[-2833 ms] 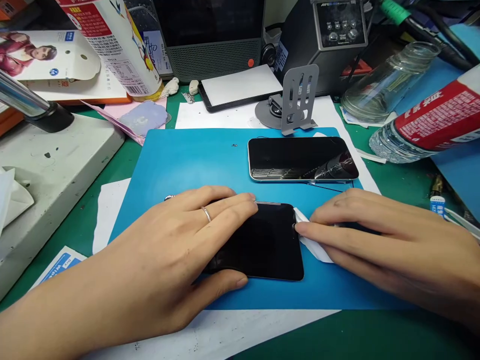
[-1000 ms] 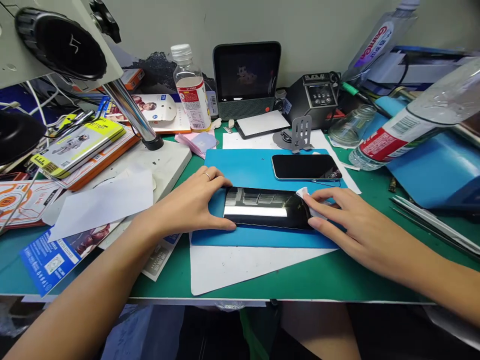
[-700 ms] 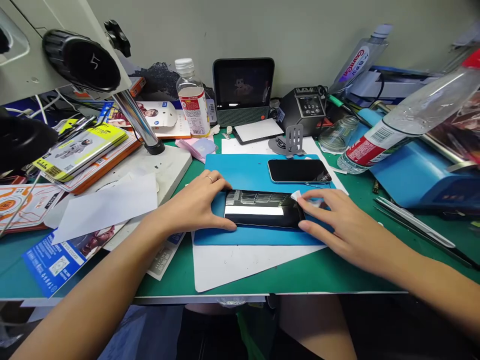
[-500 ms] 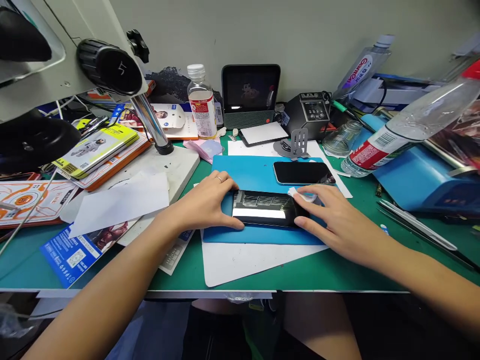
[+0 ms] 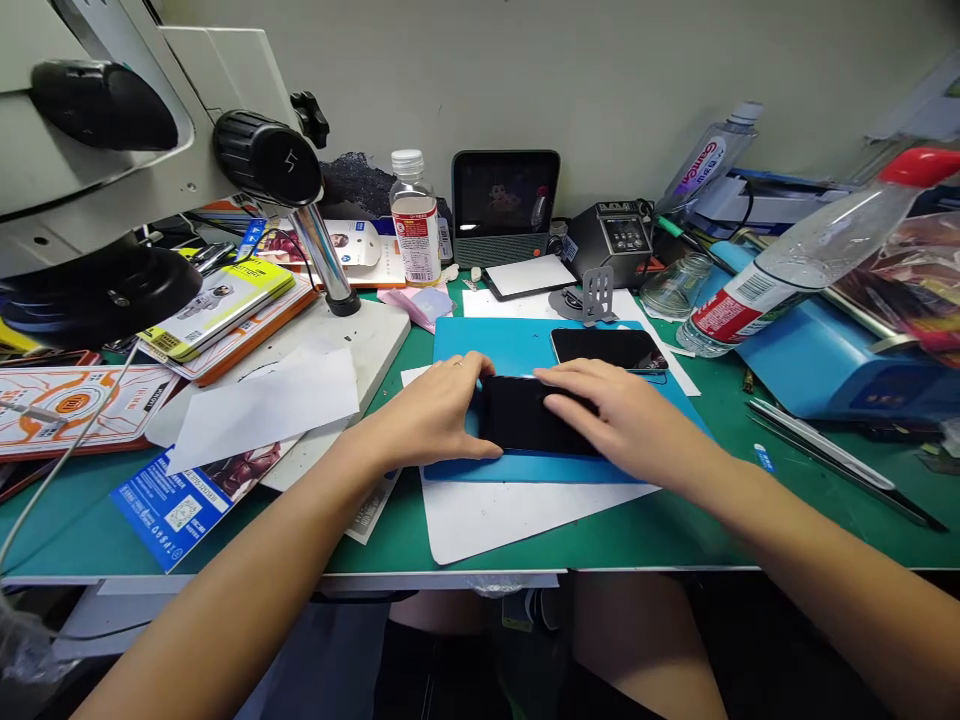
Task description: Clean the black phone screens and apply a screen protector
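Note:
A black phone (image 5: 514,415) lies face up and lengthwise on a blue mat (image 5: 487,340). My left hand (image 5: 442,410) grips its left end, thumb at the near edge and fingers at the far edge. Across the right part of the screen lies my right hand (image 5: 607,410), fingers bent and pressed on the glass. A small white wipe was in those fingers half a second ago; now they hide it. Just behind my right hand, a second phone (image 5: 607,349) with a dark screen rests on the mat.
A microscope stand (image 5: 322,260) rises at the left, near stacked boxes (image 5: 217,300) and a paper sheet (image 5: 270,405). Bottles (image 5: 416,225) and a display device (image 5: 506,205) stand along the wall. Tweezers (image 5: 832,450) and a tilted bottle (image 5: 795,270) are at the right.
My right hand has slid left over the phone and lies flatter; the white wipe has gone out of sight beneath it. The bright reflection on the screen is gone. The camera view has shifted slightly.

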